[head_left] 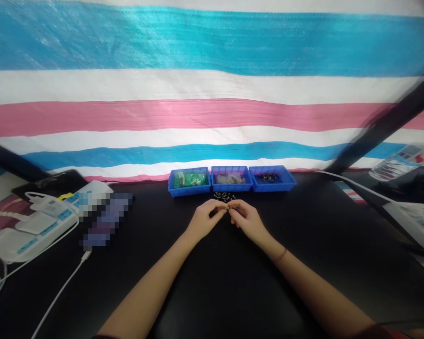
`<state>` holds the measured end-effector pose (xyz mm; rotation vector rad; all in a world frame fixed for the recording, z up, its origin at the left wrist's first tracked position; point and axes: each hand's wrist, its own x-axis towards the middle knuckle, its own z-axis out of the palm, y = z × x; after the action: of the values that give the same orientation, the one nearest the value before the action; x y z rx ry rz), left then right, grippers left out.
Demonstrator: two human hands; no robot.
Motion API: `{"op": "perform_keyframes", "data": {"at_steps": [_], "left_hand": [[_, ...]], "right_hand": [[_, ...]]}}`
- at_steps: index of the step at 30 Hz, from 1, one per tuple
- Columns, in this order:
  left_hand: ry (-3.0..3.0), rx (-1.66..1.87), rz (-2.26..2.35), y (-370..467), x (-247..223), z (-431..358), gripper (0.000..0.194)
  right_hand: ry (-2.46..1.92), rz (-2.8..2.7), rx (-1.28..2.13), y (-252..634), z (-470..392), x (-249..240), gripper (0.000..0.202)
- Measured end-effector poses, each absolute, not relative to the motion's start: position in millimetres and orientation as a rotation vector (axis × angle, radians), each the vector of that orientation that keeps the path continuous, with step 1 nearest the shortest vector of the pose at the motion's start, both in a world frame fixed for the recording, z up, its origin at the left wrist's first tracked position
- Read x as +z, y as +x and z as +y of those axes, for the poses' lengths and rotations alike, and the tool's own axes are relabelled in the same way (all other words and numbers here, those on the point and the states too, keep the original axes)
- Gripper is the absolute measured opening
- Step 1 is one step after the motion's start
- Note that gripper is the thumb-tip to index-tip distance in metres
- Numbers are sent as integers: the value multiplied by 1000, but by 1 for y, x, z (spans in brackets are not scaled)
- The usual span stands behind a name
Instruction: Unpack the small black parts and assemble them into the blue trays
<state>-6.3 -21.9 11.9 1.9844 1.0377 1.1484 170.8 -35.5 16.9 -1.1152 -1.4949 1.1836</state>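
Striped sheeting (212, 113) backs a black table (215, 282). Left hand (205, 220) and right hand (248, 220) meet over it, narrowly closed — both pinching one small part (226, 207), apparently metallic but too small to identify. Loose parts (224, 196) lie just beyond — before three blue bins (232, 188).

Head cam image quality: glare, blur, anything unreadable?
Head view: whitish sheen on the striped sheet, upper left; blocky pixels mask the phone-like device; the power strip by the right edge looks soft; the small piece between left hand and right hand is unreadable.
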Motion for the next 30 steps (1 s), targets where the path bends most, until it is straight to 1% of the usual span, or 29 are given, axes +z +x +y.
{"op": "perform_keyframes", "data": {"at_steps": [4,10,12,15,18,20,22,25,27,30], "left_hand": [[2017,1187,1002,-7,8,-20,13],[2057,1173,997,-7,5,-20,15],[2058,1161,1025,-6,5,-21,19],[2058,1159,1086,-5,7,-21,25],[2114,1158,1232,-5,7,-21,22],[2168,1135,1393,-4,5,-20,21],[2218,1092,1552,-4,1,-19,23],[2303,994,1698,-3,-6,-19,33],[2373,928,1717,-2,-8,-19,37],[2438,877,1696,-3,-8,-20,34]], "right_hand": [[-1080,-1476,1311,171,-34,20,20],[-1011,-1388,1375,172,-33,16,20],[-1024,-1342,1325,175,-29,15,22],[-1119,-1249,1109,188,-18,16,27],[-1214,-1081,829,210,-1,18,28],[-1226,-983,730,226,9,20,29],[-1244,-906,695,239,16,20,35],[-1240,-867,745,248,20,21,46],[-1228,-881,761,247,19,21,44],[-1231,-948,729,241,15,20,34]]}}
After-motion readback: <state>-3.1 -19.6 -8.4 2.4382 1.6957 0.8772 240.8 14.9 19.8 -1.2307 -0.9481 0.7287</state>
